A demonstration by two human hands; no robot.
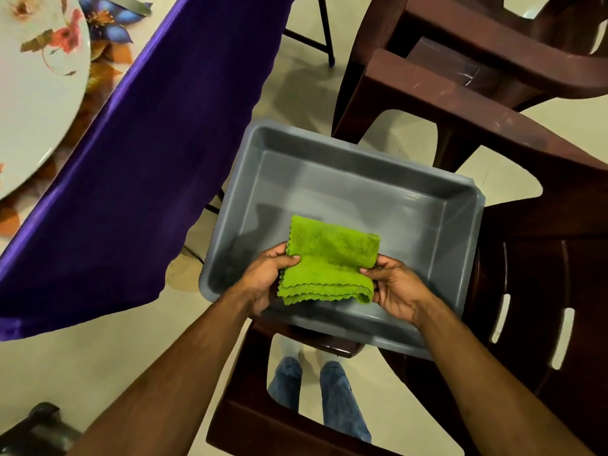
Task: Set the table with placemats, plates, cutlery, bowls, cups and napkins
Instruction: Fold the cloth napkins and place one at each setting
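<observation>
At the far left we see a white plate with a red flower print lying on a floral placemat, its rim close to the table's edge. Beside it a purple tablecloth hangs off that edge down toward the pale floor, leaving a strip of open floor between its hem and the tub.

Our left hand reaches in from the lower left with the forearm stretched forward. Its thumb lies on top of the folded green napkin and its fingers curl beneath the napkin's scalloped left edge, pinching it.

We hold the napkin flat, folded into layers, over the near half of a grey plastic tub. We cannot tell whether it touches the tub's floor. Apart from the napkin, the tub's inside shows only bare grey floor and walls.

Our right hand comes in from the lower right, thumb on top of the napkin's folded right edge and fingers curled under it, gripping it as well.

The tub rests on a dark brown plastic chair, its near rim overhanging the seat edge. A 2nd chair of the same kind stands just behind, upper right.
</observation>
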